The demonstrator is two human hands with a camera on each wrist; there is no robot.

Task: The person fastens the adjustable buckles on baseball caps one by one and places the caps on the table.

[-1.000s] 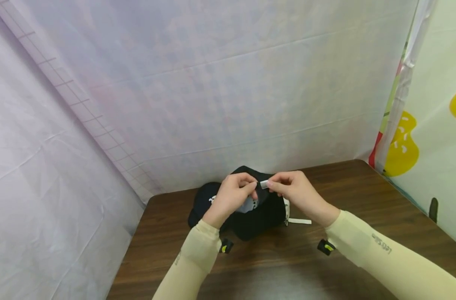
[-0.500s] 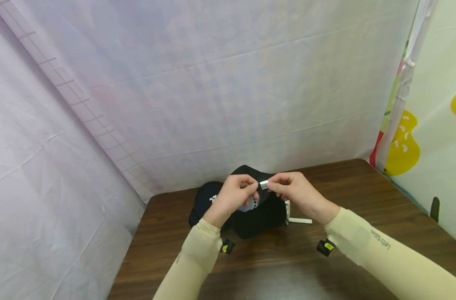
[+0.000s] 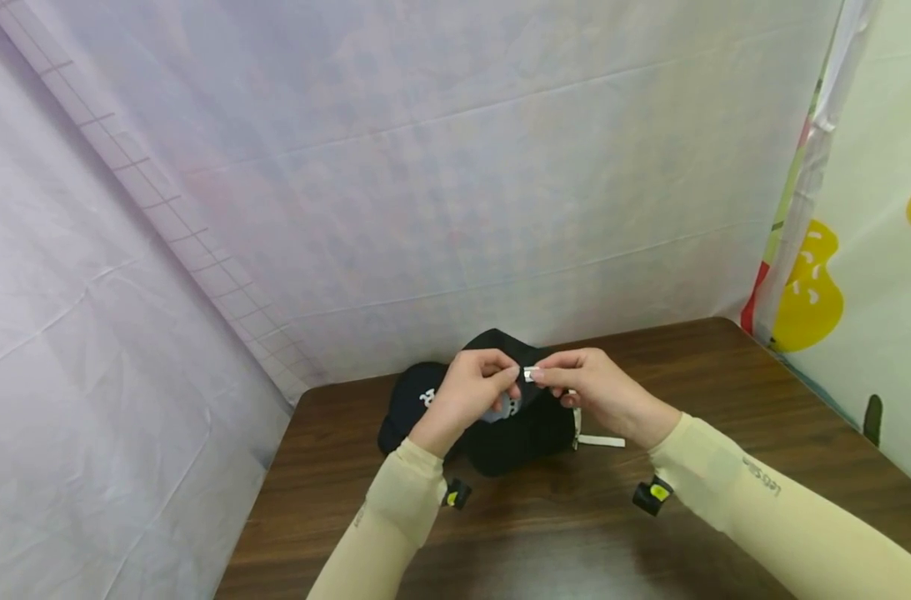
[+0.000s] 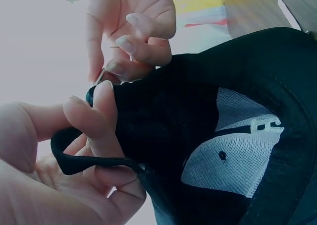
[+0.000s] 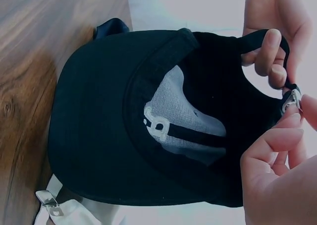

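A black baseball cap (image 3: 511, 442) is held up by its back strap between both hands. In the right wrist view its brim (image 5: 94, 116) faces the camera side, and a pale mesh lining (image 5: 190, 131) shows inside. The left hand (image 3: 466, 392) pinches the strap (image 4: 94, 162), which loops round its fingers in the left wrist view. The right hand (image 3: 605, 398) pinches the small silver buckle (image 3: 531, 374) at the strap's end. Close up, the buckle (image 5: 292, 100) sits right between the fingertips of both hands; how the strap runs through it is partly hidden.
A second dark cap (image 3: 404, 410) with white lettering lies behind the left hand on the brown wooden table (image 3: 327, 467). Below the held cap, a white strap (image 3: 602, 441) sticks out, with a metal clasp (image 5: 47, 198). White curtains (image 3: 455, 208) hang behind the table.
The silver buckle has turned and shows less between the hands. The right fingers have shifted slightly on it, with the thumb further over. The left hand has moved very little.
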